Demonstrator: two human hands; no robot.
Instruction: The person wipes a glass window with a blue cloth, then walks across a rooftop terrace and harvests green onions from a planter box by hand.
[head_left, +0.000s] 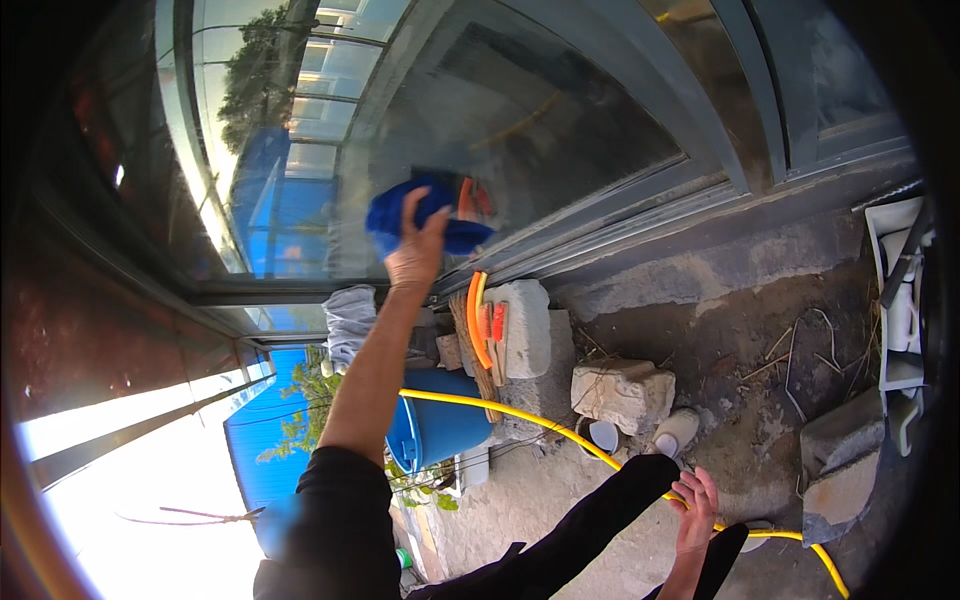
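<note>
My left hand (418, 244) grips a bunched dark blue cloth (409, 210) against a framed glass pane (510, 127). The fingers are spread over the cloth, and its loose corner hangs to the right. Lower down, my right hand (697, 510) is beside my black trouser leg with its fingers loosely bent and apart. A yellow hose (525, 415) runs behind that hand; whether the fingertips touch it I cannot tell. The glass reflects a tree, a building and the orange things below it.
Below the pane, a curved orange piece (475, 319) and red-bristled brushes (492, 322) lie on pale blocks (527, 330). Nearby are a blue bucket (442, 420), a grey cloth (350, 322), a broken stone block (622, 390) and a white container (900, 300) holding things. The hose crosses the ground.
</note>
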